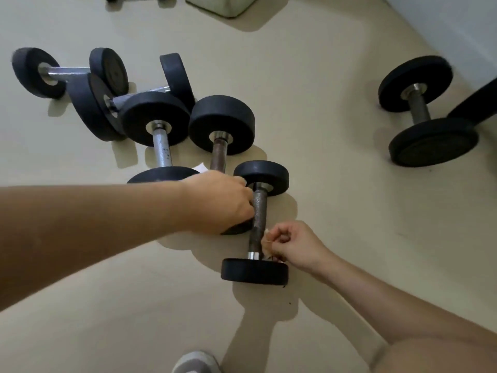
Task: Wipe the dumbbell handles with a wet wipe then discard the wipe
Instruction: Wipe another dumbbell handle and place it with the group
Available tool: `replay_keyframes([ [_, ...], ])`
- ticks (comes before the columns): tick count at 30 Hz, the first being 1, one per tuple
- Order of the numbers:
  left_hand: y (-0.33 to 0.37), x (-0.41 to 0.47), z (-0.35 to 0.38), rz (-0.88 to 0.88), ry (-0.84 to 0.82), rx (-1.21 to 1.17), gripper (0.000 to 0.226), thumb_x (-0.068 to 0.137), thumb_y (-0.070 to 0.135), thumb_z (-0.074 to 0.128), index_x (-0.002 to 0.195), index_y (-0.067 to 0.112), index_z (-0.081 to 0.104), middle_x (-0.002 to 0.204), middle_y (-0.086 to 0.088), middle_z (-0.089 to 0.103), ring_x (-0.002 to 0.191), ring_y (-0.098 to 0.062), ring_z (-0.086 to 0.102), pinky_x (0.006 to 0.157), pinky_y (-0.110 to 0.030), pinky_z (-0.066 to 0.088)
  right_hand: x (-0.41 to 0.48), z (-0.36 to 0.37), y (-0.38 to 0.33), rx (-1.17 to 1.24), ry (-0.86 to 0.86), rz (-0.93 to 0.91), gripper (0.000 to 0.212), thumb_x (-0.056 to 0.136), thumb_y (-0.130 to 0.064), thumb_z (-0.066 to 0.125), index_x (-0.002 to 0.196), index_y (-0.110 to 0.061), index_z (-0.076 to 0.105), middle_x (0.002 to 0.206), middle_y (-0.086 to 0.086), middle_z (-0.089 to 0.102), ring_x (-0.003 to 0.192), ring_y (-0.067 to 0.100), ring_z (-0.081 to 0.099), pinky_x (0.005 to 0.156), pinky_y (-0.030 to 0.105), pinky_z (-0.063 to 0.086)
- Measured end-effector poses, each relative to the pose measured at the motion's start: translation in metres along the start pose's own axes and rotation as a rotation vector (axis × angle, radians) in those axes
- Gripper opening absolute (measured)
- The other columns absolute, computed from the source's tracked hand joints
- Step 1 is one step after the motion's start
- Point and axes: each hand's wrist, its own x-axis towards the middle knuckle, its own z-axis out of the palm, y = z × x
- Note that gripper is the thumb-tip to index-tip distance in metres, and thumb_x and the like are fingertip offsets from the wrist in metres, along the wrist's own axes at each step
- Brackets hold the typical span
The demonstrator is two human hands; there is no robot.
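Observation:
A small dumbbell point(258, 211) with a dark, rusty handle and black ends lies on the floor in the middle. My right hand point(294, 244) pinches a crumpled, soiled wet wipe point(266, 244) against the near end of that handle, just above the near black end. My left hand point(219, 201) reaches in from the left, its fingers curled down beside the handle's upper part; it covers the near end of a second, brown-handled dumbbell point(220, 138). What exactly the left fingers grip is hidden.
Several more black dumbbells lie around: a silver-handled one point(161, 146) just left, two at the far left point(67, 74), a large one point(422, 111) at the right. A white scrap point(200, 166) peeks out behind my left hand. A pale box point(223, 5) stands at the back.

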Motion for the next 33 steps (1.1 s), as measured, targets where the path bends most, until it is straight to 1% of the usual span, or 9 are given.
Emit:
replay_keyframes([
  [4,-0.031,0.042,-0.011,-0.092,0.121,-0.309,0.018,0.091,0.023,0.051,0.1,0.024,0.066,0.097,0.003,0.064,0.086,-0.016,0.06,0.072,-0.03,0.051,-0.027,-0.024,-0.053,0.031,0.0,-0.053,0.008,0.083,-0.004,0.068,0.081,-0.011,0.066,0.068,0.0,0.065,0.06,0.009,0.058,0.057,0.02,0.045],
  [6,-0.04,0.064,-0.032,-0.153,0.202,-0.854,0.022,0.094,0.029,0.05,0.102,0.021,0.069,0.099,0.002,0.069,0.085,-0.015,0.064,0.074,-0.027,0.053,-0.036,-0.059,-0.078,0.13,0.102,-0.04,0.006,0.086,-0.004,0.064,0.088,-0.01,0.065,0.074,0.005,0.066,0.066,0.013,0.06,0.06,0.023,0.042],
  [9,-0.038,0.085,-0.067,-0.023,0.09,-1.515,0.041,0.096,0.051,0.045,0.104,0.018,0.069,0.096,-0.002,0.074,0.087,-0.017,0.071,0.083,-0.033,0.056,-0.062,-0.113,-0.108,0.158,0.216,0.005,0.011,0.087,-0.003,0.062,0.093,-0.012,0.062,0.08,0.006,0.07,0.072,0.015,0.063,0.063,0.026,0.042],
  [12,-0.022,0.098,-0.094,0.143,0.139,-1.509,0.039,0.091,0.053,0.053,0.096,0.019,0.072,0.088,0.001,0.074,0.08,-0.012,0.07,0.079,-0.028,0.055,-0.087,-0.146,-0.126,0.034,0.287,0.029,0.017,0.089,-0.008,0.061,0.106,-0.006,0.059,0.087,0.007,0.072,0.076,0.015,0.066,0.064,0.025,0.042],
  [17,-0.016,0.115,-0.107,0.038,0.352,-1.528,0.009,0.087,0.018,0.068,0.086,0.014,0.075,0.075,-0.006,0.073,0.068,-0.013,0.066,0.071,-0.027,0.055,-0.107,-0.179,-0.137,-0.11,0.438,-0.029,0.01,0.088,-0.007,0.063,0.095,0.0,0.064,0.08,0.014,0.074,0.062,0.014,0.063,0.059,0.024,0.043],
  [23,-0.003,0.123,-0.116,-0.092,0.358,-1.484,0.004,0.082,0.009,0.07,0.086,0.01,0.072,0.07,-0.007,0.072,0.066,-0.014,0.066,0.073,-0.03,0.056,-0.118,-0.236,-0.099,0.267,0.562,-0.066,0.015,0.091,-0.013,0.058,0.099,-0.004,0.066,0.085,0.008,0.07,0.073,0.015,0.059,0.064,0.027,0.045],
  [28,0.018,0.147,-0.137,-0.221,0.347,-1.396,0.014,0.072,0.005,0.063,0.066,0.018,0.063,0.064,0.001,0.062,0.068,-0.015,0.058,0.068,-0.028,0.05,-0.127,-0.28,-0.071,0.803,0.345,-0.132,0.021,0.097,-0.027,0.045,0.083,-0.016,0.056,0.105,0.01,0.068,0.094,0.022,0.064,0.076,0.036,0.048],
  [31,0.041,0.164,-0.163,-0.229,0.326,-1.497,0.022,0.079,0.002,0.057,0.062,0.017,0.058,0.068,-0.007,0.061,0.075,-0.031,0.063,0.08,-0.041,0.055,-0.127,-0.304,-0.058,0.632,0.149,-0.177,0.03,0.093,-0.039,0.049,0.103,-0.012,0.055,0.121,0.005,0.066,0.11,0.024,0.063,0.087,0.045,0.05],
  [33,0.061,0.178,-0.183,-0.226,0.303,-1.551,0.024,0.086,-0.001,0.051,0.067,0.014,0.055,0.07,-0.01,0.057,0.07,-0.028,0.06,0.071,-0.036,0.054,-0.124,-0.316,-0.052,0.395,0.017,-0.193,0.043,0.087,-0.041,0.058,0.125,-0.024,0.051,0.126,-0.003,0.062,0.112,0.018,0.062,0.091,0.045,0.052],
])
